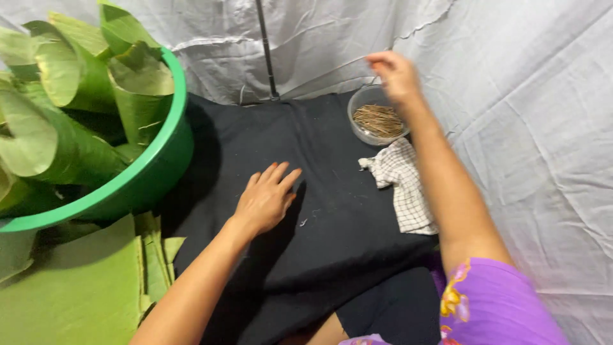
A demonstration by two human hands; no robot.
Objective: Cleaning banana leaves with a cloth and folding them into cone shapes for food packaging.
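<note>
Both arms are bare from the wrist up past the elbow. The right arm ends in a short purple sleeve (504, 300) printed with a yellow and red flower pattern. The left hand (265, 199) has orange-red polish on its fingernails, and neither hand wears rings or bracelets.

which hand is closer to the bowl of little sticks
Right. The right hand hovers just above the clear bowl; the left hand lies flat on the black cloth, well away.

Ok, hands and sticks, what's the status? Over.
Left hand flat, open on black cloth. Right hand pinched above clear bowl of thin sticks. Checked cloth lies beside the bowl.
</note>
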